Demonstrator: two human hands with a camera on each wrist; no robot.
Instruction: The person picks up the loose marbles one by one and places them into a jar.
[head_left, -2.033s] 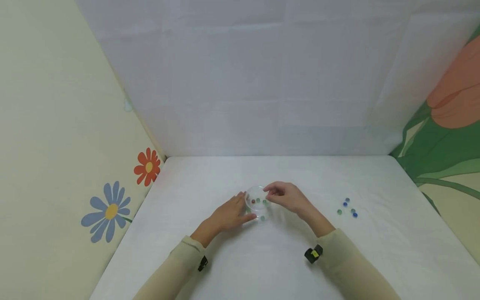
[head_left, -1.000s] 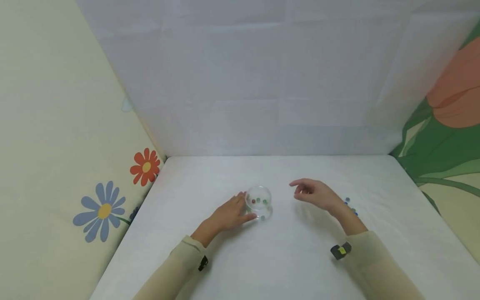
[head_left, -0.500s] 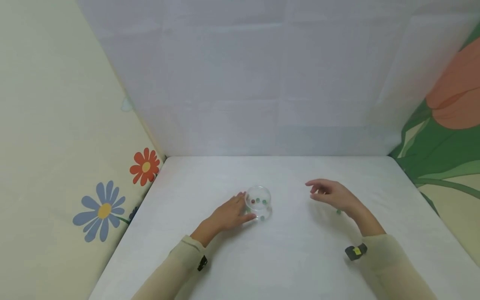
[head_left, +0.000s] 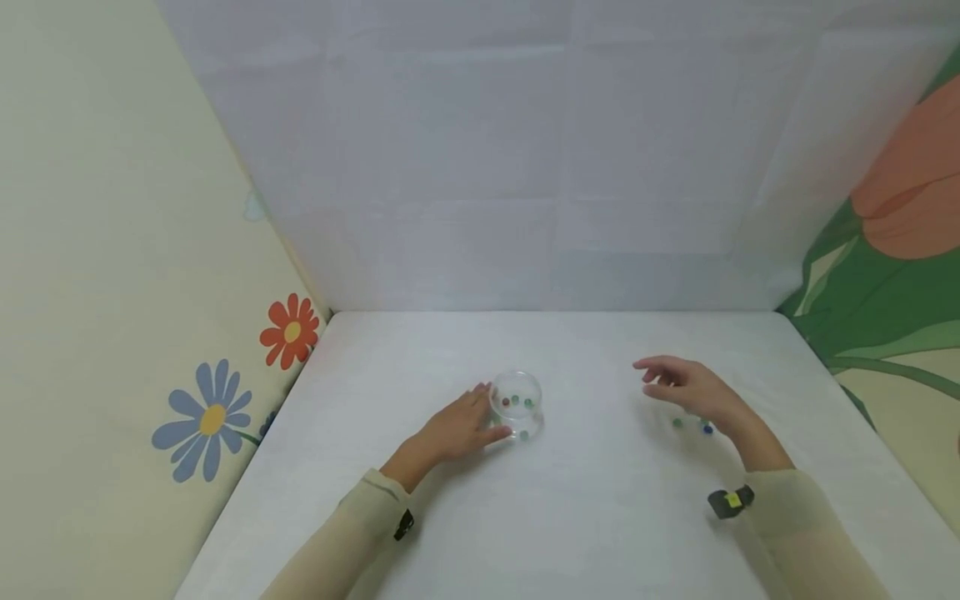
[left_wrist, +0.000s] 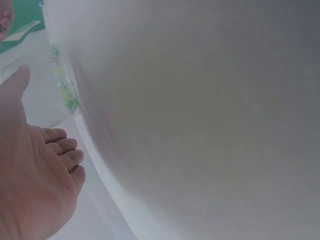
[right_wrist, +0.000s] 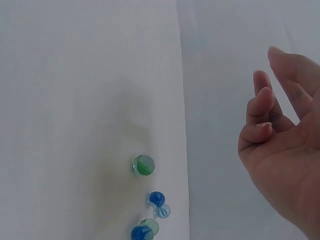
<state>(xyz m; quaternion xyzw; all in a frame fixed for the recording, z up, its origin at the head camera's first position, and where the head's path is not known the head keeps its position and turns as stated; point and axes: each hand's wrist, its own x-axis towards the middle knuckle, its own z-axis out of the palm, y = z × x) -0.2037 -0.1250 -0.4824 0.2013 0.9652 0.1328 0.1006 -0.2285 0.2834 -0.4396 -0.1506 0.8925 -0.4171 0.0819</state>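
Currently I'm seeing both hands well apart over the white surface (head_left: pixel 585 525). The left hand (head_left: pixel 459 429) is lying against the cup (head_left: pixel 529 420), its fingers straight, and the cup is standing about midway between the left and right edges, holding marbles (head_left: pixel 515 400). Toward the right edge, the right hand (head_left: pixel 693 389) is hovering near loose marbles (right_wrist: pixel 144 165), its fingers loosely bent, thumb and forefinger spread.

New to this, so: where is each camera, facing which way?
Head: worn there, facing forward and down at white table; left hand, right hand show.
Left wrist: worn there, facing table and clear round container; left hand shows.
Right wrist: worn there, facing round green glass marble; right hand shows.
Head and right wrist share that marble.
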